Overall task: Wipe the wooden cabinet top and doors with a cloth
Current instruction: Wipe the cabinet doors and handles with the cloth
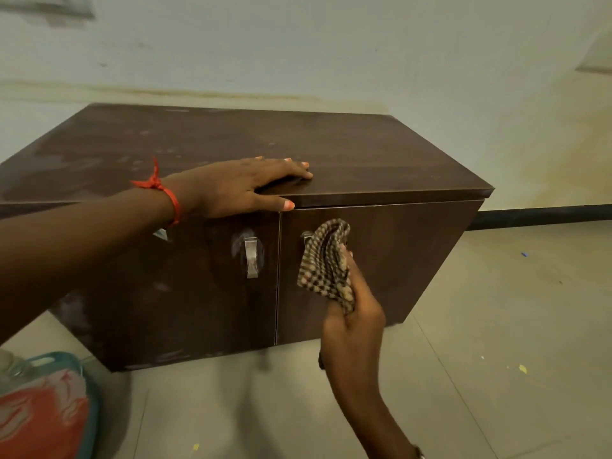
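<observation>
A low dark wooden cabinet (381, 160) stands on the floor against the wall, its top dusty and smeared on the left. My left hand (238, 187) lies flat on the top's front edge, fingers straight, thumb over the edge. My right hand (351, 313) grips a brown checked cloth (328, 263) and holds it against the right door (414, 253), over that door's handle. The left door (185, 293) shows dusty patches around its metal handle (251, 256).
A pale wall rises behind the cabinet, with a dark skirting strip (546, 215) at the right. Light floor tiles (496, 342) spread in front and to the right. A teal-edged item with an orange pattern (46, 409) lies at the bottom left.
</observation>
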